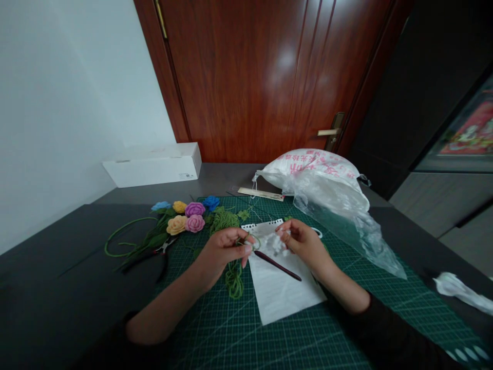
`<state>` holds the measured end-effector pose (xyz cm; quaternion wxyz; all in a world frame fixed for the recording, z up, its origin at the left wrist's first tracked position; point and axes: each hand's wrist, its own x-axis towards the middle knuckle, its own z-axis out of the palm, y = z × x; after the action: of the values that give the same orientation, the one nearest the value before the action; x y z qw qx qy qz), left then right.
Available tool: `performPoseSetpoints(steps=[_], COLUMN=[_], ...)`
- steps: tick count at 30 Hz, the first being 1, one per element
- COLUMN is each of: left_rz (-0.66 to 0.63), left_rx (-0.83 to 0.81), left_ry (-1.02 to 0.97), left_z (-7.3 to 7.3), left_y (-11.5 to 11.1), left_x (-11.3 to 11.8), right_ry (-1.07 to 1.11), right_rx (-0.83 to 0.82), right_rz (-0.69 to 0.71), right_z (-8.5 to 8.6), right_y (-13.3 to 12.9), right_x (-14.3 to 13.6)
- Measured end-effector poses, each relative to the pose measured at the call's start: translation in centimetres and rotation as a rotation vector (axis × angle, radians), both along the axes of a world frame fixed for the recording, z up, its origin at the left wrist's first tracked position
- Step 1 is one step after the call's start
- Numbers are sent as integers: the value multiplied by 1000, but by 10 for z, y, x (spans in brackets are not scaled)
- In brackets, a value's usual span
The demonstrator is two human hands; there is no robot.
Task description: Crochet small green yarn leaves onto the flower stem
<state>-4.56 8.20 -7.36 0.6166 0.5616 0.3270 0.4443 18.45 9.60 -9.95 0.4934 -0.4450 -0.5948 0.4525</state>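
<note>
My left hand pinches a small loop of green yarn above the top of a white sheet of paper. A tuft of white fluffy stuffing lies under and between the fingers of my right hand, which are closed on it. Between both hands a dark crochet hook slants across the paper, its tip close to the green loop. Whether the hook touches the loop, I cannot tell. Beside my left hand lies a loose skein of green yarn.
Crocheted flowers and black-handled pliers lie left on the green cutting mat. Behind are a ruler, a white box and a stuffed white bag with clear plastic. A white plastic packet lies far right.
</note>
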Motion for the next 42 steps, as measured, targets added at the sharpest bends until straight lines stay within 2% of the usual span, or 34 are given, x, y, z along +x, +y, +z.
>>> performPoseSetpoints(steps=[3,8,14,17,20,22,25,29,34,38,42], left_rz=[39,82,67,27,-17,-50,-85,-81,-50,-34,-23], left_rx=[16,33,41,32,16,2,-18,-34,-33,-25,-13], left_ry=[9,-5,-52,-63,-72,-82,-101,-119,-121,-120,-128], left_z=[0,1,3,3,2,0,-1,2,5,5,6], left_y=[1,5,4,1,-2,-3,-5,-4,-3,-4,-2], left_x=[-3,-11,-12,-8,-4,-1,0,-2,-5,-6,-8], right_ry=[-14,-59,-203,-228,-200,-153,-236,-375,-378,-347,-314], right_rx=[4,16,206,271,249,213,209,221,201,186,189], right_rz=[-115,-230,-279,-193,-4,162,272,178,-36,-217,-324], right_z=[-1,-4,1,9,14,13,8,6,8,8,8], right_y=[7,17,10,-3,-16,-22,-27,-18,-1,3,5], right_x=[10,29,31,16,-4,-16,-23,-12,11,20,26])
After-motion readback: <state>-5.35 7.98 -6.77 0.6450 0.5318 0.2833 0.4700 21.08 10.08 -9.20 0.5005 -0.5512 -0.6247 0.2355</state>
